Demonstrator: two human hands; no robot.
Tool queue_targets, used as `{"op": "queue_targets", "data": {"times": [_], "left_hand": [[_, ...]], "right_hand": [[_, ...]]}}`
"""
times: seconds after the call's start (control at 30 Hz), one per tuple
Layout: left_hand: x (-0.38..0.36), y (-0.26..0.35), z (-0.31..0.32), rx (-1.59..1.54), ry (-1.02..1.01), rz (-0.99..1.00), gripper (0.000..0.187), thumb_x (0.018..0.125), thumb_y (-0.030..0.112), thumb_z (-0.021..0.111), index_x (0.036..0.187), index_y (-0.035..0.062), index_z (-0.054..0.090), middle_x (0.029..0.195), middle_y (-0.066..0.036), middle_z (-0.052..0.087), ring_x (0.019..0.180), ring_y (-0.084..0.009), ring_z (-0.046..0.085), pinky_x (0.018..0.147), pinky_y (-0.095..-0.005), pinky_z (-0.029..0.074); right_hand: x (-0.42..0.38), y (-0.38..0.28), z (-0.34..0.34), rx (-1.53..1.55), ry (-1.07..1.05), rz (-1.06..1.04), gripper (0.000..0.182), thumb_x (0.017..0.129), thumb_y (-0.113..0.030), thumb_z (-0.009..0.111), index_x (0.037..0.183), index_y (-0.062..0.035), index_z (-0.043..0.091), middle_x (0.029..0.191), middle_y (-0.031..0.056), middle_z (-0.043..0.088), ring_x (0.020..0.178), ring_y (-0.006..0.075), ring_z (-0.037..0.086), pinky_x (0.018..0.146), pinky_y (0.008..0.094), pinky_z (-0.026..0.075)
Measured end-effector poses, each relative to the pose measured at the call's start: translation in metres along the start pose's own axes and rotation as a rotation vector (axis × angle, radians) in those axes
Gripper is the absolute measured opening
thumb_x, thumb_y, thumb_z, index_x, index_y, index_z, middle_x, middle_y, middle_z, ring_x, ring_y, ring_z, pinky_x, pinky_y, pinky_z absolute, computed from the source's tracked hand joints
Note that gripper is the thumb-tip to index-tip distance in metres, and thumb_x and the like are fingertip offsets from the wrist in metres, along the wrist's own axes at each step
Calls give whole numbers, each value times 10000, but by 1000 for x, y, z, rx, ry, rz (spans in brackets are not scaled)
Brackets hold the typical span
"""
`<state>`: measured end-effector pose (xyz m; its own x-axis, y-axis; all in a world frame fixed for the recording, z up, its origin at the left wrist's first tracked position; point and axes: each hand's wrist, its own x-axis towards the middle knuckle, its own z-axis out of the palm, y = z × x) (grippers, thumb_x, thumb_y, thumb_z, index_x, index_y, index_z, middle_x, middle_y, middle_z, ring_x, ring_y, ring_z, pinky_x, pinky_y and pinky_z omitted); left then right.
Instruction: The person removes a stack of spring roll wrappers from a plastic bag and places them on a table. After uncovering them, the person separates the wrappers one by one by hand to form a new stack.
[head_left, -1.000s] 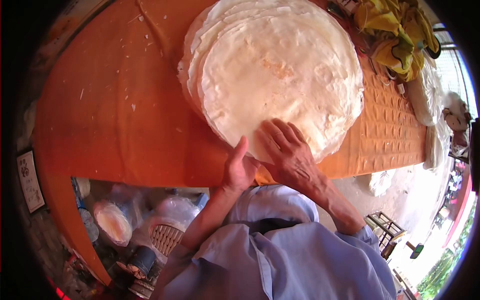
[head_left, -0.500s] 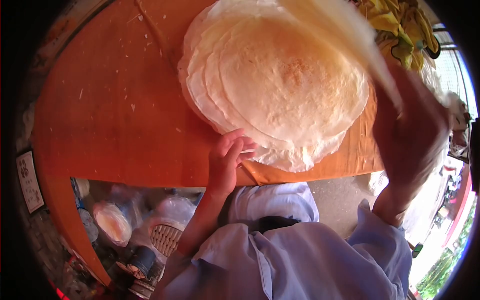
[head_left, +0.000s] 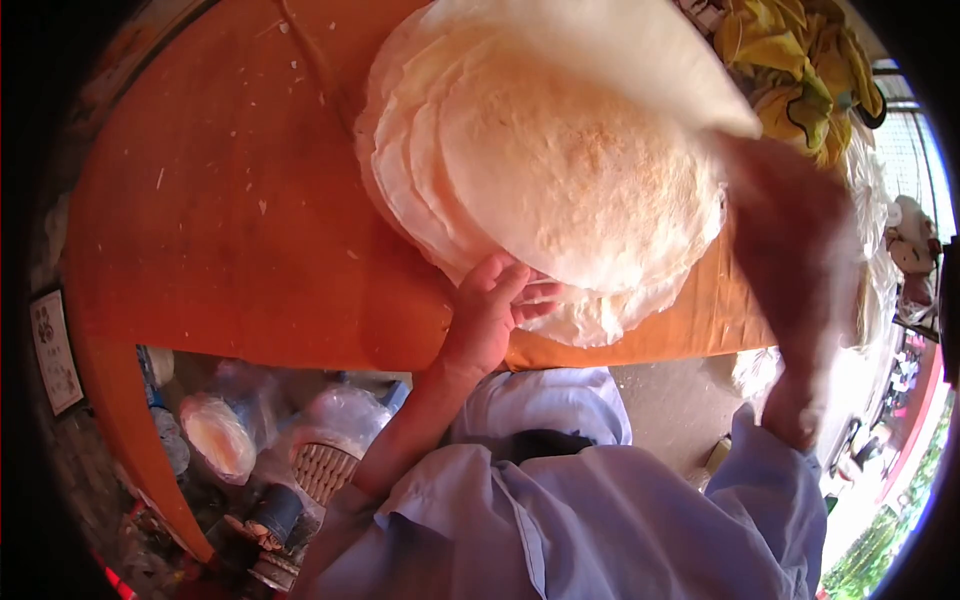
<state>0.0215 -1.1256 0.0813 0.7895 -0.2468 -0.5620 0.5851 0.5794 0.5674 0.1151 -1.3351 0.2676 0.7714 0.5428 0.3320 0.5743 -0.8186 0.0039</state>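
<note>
A stack of large, thin, pale flatbreads (head_left: pixel 590 190) lies on the orange-covered table, browned in patches, with uneven overlapping edges. At the stack's near edge, my left hand (head_left: pixel 490 310) pinches the rim of an upper flatbread between thumb and fingers, the other fingers curled below it. My right hand (head_left: pixel 790 230) is smeared by motion at the right side of the stack. Its fingers meet the edge of a raised flatbread (head_left: pixel 660 60), which is blurred and slants over the far right of the pile. The exact grip of those fingers is hidden by the blur.
The orange table (head_left: pixel 220 220) carries small crumbs. A crumpled yellow cloth (head_left: pixel 800 60) lies at the far right. Below the table's left side are a plastic-wrapped pale bundle (head_left: pixel 218 438) and a woven seat (head_left: pixel 325 470). Clear plastic (head_left: pixel 870 210) hangs at the right.
My left hand has moved right and up onto the flatbread rim and closed on it. My right hand has shifted slightly left, and the raised flatbread has swung left over the stack.
</note>
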Motion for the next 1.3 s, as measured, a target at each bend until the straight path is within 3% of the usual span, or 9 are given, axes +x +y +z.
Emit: {"op": "queue_targets", "data": {"times": [0.13,0.23,0.37,0.5,0.73,0.9,0.97,1.1,1.3], "left_hand": [[6,-8,-4,-108,-94,-82,263,985,255,519,1138,43,501,1038,-106,607,738,-235,685,490,-246,493],[9,-8,-1,-140,-120,-111,271,987,271,504,1162,65,501,1050,-86,614,652,-205,665,393,-213,390],[10,0,9,-160,-205,-63,255,986,282,485,1146,87,519,1057,-73,627,624,-176,637,405,-207,386],[20,-12,4,-193,-200,-48,242,982,298,478,1106,98,531,1060,-70,637,628,-155,622,433,-209,392],[14,-17,-13,-268,-204,-80,217,936,209,484,1075,69,575,1007,-107,651,773,-238,665,500,-265,400],[2,-4,-8,-66,-96,-55,308,941,196,515,1213,50,527,1113,-124,639,898,-233,667,616,-260,474],[-3,-3,-20,-27,-110,-49,377,957,191,517,1287,16,472,1151,-144,625,967,-242,660,705,-273,514],[-25,2,-30,109,45,-10,392,972,195,504,1292,-23,445,1168,-173,608,1023,-271,649,766,-310,539],[-31,-4,-37,103,149,61,338,972,144,522,1284,26,465,1083,-139,646,996,-271,670,757,-310,565]], "right_hand": [[-61,-19,141,253,-289,89,182,711,13,555,869,-53,616,780,113,629,784,294,627,683,419,508],[-70,-35,147,267,-184,119,196,714,4,572,900,-43,613,836,115,625,817,294,620,680,411,504],[-70,-35,132,306,-132,132,259,716,10,618,969,-43,635,915,120,673,841,304,638,711,371,535],[-49,-42,137,325,-463,148,341,735,-55,651,1074,-46,622,998,125,665,907,320,642,757,384,540],[-91,-50,150,306,-91,188,468,673,-8,643,1134,-3,566,1171,191,600,1134,367,571,925,421,488],[-72,-25,142,343,-136,221,316,672,64,574,962,-56,618,931,123,681,867,294,671,713,402,545],[-32,-3,85,218,-229,434,164,863,-61,567,965,-102,688,774,166,662,687,315,662,609,382,522],[-3,-9,10,156,147,235,246,781,22,606,985,-76,700,813,115,704,686,277,679,634,353,537],[-52,-36,125,270,-379,271,377,620,100,581,953,-53,671,868,119,693,804,330,659,740,412,533]]}}
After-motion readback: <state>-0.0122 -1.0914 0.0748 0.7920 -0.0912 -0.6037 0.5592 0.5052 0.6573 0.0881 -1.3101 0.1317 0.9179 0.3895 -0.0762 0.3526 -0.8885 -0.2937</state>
